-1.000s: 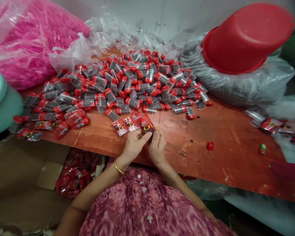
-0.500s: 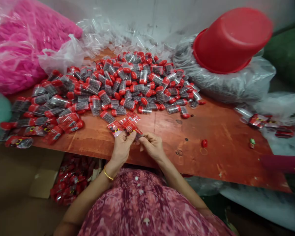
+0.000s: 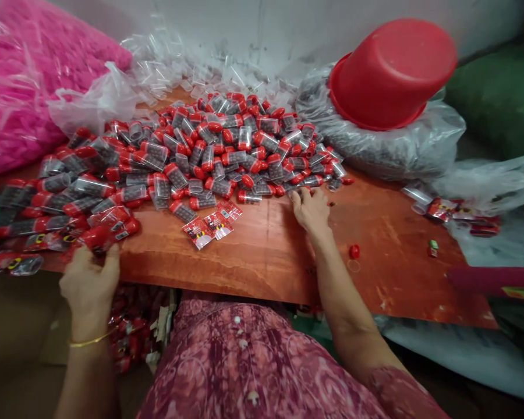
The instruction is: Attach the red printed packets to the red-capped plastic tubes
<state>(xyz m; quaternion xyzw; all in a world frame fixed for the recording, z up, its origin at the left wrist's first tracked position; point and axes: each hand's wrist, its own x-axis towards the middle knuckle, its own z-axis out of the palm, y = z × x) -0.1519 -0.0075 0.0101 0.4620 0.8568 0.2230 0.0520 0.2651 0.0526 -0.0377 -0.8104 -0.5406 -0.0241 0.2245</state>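
My left hand [image 3: 89,282] is at the table's front left, thumb and fingers apart, just below a red film-wrapped tube [image 3: 96,237] among other wrapped tubes. My right hand [image 3: 312,214] reaches to the front edge of a heap of clear tubes with red caps [image 3: 218,154]. Its fingers bend down around a tube there, which they mostly hide. Between my hands, a few flat red printed film sleeves [image 3: 218,224] lie on the red-brown table [image 3: 262,256].
A red bucket [image 3: 402,75] rests upside down on a filled plastic bag [image 3: 384,145]. A pink-filled bag [image 3: 39,87] stands at left. A small red cap [image 3: 354,251] and a small green piece [image 3: 433,248] lie at right. Below the table are wrapped red packs [image 3: 131,331].
My hands were together over the sleeves, working on a red-sleeved tube. They have parted: the left went to the wrapped tubes at left, the right to the heap's edge. One sleeve has left the middle.
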